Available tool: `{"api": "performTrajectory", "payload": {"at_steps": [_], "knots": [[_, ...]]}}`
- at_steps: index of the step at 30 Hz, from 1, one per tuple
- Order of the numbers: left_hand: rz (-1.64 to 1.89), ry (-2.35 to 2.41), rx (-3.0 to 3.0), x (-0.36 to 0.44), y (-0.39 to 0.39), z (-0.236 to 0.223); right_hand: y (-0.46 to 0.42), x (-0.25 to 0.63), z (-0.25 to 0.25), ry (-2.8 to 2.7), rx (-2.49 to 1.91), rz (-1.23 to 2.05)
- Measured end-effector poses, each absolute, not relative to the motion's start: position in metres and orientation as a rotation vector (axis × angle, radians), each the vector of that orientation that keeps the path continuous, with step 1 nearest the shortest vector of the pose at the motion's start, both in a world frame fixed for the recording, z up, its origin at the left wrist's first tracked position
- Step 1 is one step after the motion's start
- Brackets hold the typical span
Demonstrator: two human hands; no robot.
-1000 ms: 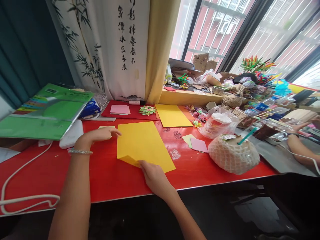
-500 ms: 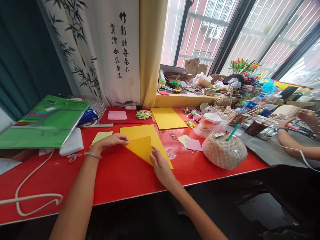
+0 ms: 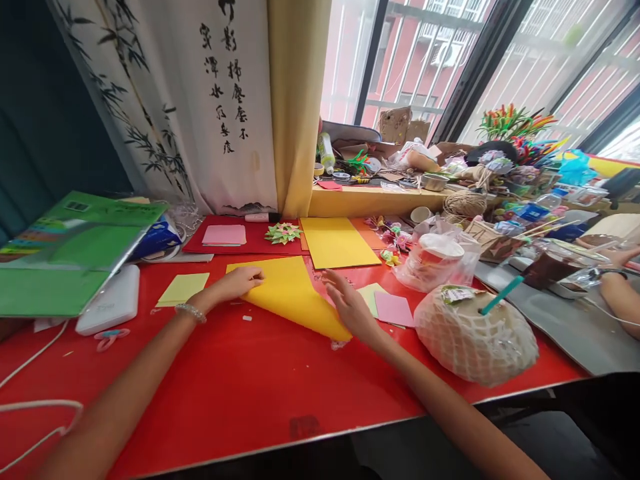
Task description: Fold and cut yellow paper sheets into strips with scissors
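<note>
A sheet of yellow paper (image 3: 287, 290) lies on the red table in front of me, its near edge bowed and lifted in a soft curl toward the right. Fingers bent together, my left hand (image 3: 241, 283) grips the sheet at its left side. My right hand (image 3: 349, 301) is beside the sheet's right edge, fingers stretched and slightly apart, with nothing seen in it. Pale yellow square paper (image 3: 183, 289) lies left of my left hand. Pink square paper (image 3: 394, 309) and a pale yellow-green piece lie right of my right hand.
Behind the sheet are more yellow paper (image 3: 340, 243), pink squares (image 3: 224, 235) and a folded paper flower (image 3: 283, 233). A netted coconut (image 3: 475, 333) with a straw stands right, near a bagged cup (image 3: 437, 257). Green packs (image 3: 75, 253) lie left. A co-worker's arm (image 3: 623, 297) shows far right.
The folded-over part of the yellow sheet has opened into a curl. My right hand has let go of it and moved right. The view has shifted closer to the table.
</note>
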State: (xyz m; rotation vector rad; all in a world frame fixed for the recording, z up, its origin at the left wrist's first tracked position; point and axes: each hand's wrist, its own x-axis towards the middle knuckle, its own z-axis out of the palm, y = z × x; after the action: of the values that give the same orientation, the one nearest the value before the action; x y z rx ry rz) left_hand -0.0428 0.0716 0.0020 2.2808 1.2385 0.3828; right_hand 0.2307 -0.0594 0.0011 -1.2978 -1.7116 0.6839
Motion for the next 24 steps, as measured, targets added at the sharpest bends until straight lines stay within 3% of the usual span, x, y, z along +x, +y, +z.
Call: {"api": "performTrajectory", "payload": {"at_steps": [6, 12, 17, 24], "knots": [[0.569, 1.285, 2.382, -0.034, 0.049, -0.016, -0.080, 0.228, -0.007, -2.318, -0.998, 0.390], [0.768, 1.398, 2.545, -0.029, 0.038, -0.021, -0.095, 0.224, -0.007, -2.587, -0.931, 0.267], [1.030, 1.367, 2.741, -0.026, 0.027, -0.015, -0.094, 0.227, -0.010, -2.736, -0.796, -0.022], [0.801, 0.792, 2.900, -0.003, -0.007, -0.015, -0.087, 0.234, -0.003, -2.799, -0.905, -0.143]]}}
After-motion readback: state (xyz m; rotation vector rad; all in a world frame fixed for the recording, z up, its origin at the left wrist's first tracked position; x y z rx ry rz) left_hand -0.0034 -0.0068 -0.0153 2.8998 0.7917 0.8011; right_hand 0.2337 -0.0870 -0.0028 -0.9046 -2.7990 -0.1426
